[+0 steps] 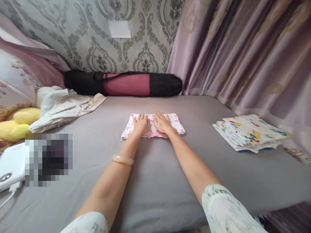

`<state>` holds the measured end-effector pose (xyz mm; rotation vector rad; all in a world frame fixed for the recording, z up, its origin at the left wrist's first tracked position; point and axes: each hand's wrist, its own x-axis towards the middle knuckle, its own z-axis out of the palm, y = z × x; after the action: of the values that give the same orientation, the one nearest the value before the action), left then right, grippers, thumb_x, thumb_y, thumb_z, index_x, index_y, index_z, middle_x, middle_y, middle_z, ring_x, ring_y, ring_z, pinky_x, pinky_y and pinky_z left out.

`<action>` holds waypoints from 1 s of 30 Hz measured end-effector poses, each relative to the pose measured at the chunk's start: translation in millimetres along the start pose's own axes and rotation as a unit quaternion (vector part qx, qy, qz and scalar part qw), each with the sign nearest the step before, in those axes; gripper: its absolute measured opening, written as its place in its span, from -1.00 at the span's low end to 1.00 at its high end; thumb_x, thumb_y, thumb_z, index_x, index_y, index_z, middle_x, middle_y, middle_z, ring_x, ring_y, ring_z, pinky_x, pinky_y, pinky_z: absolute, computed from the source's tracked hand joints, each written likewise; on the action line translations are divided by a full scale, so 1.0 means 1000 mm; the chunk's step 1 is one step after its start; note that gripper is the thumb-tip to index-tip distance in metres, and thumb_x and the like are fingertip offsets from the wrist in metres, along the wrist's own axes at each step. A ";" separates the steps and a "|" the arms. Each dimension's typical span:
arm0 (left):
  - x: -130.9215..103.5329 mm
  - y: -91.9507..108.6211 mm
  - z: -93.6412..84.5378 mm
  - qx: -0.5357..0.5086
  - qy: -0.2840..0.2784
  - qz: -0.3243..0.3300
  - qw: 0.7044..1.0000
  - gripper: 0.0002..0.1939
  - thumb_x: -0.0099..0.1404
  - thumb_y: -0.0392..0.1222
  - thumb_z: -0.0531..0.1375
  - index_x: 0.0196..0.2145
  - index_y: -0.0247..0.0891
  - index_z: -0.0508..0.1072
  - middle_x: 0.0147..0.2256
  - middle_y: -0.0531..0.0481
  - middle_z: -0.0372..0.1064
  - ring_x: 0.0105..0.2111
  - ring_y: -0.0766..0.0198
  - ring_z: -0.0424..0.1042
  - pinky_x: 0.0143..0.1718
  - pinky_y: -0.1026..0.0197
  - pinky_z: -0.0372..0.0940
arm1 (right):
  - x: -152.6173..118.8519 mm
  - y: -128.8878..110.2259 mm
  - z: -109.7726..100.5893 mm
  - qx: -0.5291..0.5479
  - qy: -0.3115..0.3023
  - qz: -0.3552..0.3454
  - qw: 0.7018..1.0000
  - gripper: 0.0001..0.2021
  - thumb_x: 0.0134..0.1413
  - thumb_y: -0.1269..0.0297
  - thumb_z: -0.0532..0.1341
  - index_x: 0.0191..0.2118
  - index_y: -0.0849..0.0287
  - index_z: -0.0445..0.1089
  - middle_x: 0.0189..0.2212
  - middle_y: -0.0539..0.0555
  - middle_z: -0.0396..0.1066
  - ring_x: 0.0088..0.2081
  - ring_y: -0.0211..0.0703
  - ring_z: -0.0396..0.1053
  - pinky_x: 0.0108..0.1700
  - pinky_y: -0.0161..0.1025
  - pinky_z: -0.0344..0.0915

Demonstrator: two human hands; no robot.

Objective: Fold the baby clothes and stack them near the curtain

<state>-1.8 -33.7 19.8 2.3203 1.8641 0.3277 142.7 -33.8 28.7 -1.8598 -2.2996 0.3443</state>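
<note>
A folded white cloth garment (pixel 173 121) with a pink-red print and a pink edge lies in the middle of the grey bed sheet (pixel 155 181). My left hand (pixel 141 124) rests flat on its left half, fingers stretched out. Beside it, my right hand (pixel 162 123) presses flat on the middle of the garment, fingers also extended. The two palms are a small gap apart, and neither hand grips anything. Parts of the garment are hidden under them.
To the right sits a stack of folded printed clothes (pixel 254 131). A crumpled cream cloth (pixel 65 108) and a yellow plush toy (pixel 18 124) lie on the left, near a white power bank (pixel 13 163) with a cable. A long black and maroon bag (pixel 126 84) lies along the wall.
</note>
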 end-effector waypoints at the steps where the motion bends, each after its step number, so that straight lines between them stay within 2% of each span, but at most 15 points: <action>1: -0.001 0.003 0.000 -0.001 0.001 0.008 1.000 -0.53 0.45 -0.12 -0.22 0.19 -0.29 0.21 0.32 -0.23 0.00 0.34 0.01 -0.10 0.28 -0.23 -0.14 | -0.001 0.004 -0.001 -0.005 0.007 0.015 1.000 -0.43 0.33 0.17 -0.25 0.39 0.18 -0.07 0.40 0.12 -0.19 0.40 -0.01 -0.29 0.35 0.14 -0.34; 6: -0.005 0.011 0.006 0.029 -0.033 0.055 0.998 -0.43 0.46 0.03 -0.26 0.24 -0.30 0.17 0.34 -0.23 -0.04 0.34 -0.01 -0.10 0.29 -0.20 -0.15 | -0.006 0.013 0.000 -0.052 -0.024 0.027 0.998 -0.44 0.34 0.17 -0.23 0.38 0.15 -0.05 0.40 0.14 -0.17 0.39 0.04 -0.25 0.34 0.16 -0.35; 10: -0.003 0.011 0.009 0.049 -0.036 0.056 0.997 -0.43 0.46 0.04 -0.25 0.27 -0.28 0.13 0.34 -0.23 -0.04 0.34 0.01 -0.07 0.28 -0.19 -0.13 | -0.007 0.010 -0.001 -0.061 -0.029 0.033 0.997 -0.44 0.34 0.17 -0.22 0.39 0.14 -0.06 0.40 0.13 -0.18 0.39 0.03 -0.24 0.34 0.13 -0.33; 14: -0.003 0.009 0.006 0.047 -0.024 0.062 0.997 -0.47 0.44 0.02 -0.20 0.21 -0.25 0.21 0.31 -0.21 0.04 0.30 0.03 0.01 0.25 -0.16 -0.05 | -0.007 0.014 -0.008 -0.044 -0.032 0.040 0.998 -0.45 0.35 0.16 -0.24 0.38 0.12 -0.04 0.40 0.12 -0.16 0.39 -0.03 -0.23 0.34 0.08 -0.31; 19: -0.003 -0.006 0.004 0.062 0.029 0.005 0.998 -0.44 0.43 0.04 -0.19 0.18 -0.31 0.26 0.26 -0.28 0.11 0.29 -0.03 0.01 0.27 -0.21 -0.13 | -0.006 0.035 -0.011 -0.062 0.034 0.110 0.991 -0.45 0.35 0.17 -0.24 0.37 0.19 -0.01 0.39 0.18 -0.17 0.39 0.03 -0.26 0.34 0.15 -0.34; 24: 0.002 -0.019 0.009 0.044 0.002 -0.036 0.998 -0.36 0.41 0.10 -0.23 0.27 -0.31 0.16 0.31 -0.25 0.03 0.31 -0.07 -0.03 0.27 -0.22 -0.11 | -0.004 0.046 -0.004 -0.056 0.025 0.123 0.990 -0.43 0.35 0.15 -0.26 0.35 0.25 0.02 0.37 0.21 -0.09 0.37 0.06 -0.19 0.34 0.10 -0.27; 30: 0.000 -0.017 0.002 0.037 -0.010 -0.040 0.998 -0.36 0.41 0.10 -0.23 0.27 -0.29 0.17 0.32 -0.24 0.00 0.33 -0.04 -0.07 0.28 -0.20 -0.13 | -0.004 0.050 -0.010 -0.022 0.016 0.123 0.992 -0.42 0.35 0.13 -0.29 0.35 0.24 0.01 0.38 0.21 -0.10 0.38 0.05 -0.19 0.33 0.09 -0.23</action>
<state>-17.4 -30.3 14.0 2.2789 1.9851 0.2296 193.7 -27.3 24.6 -2.1585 -2.0765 0.2953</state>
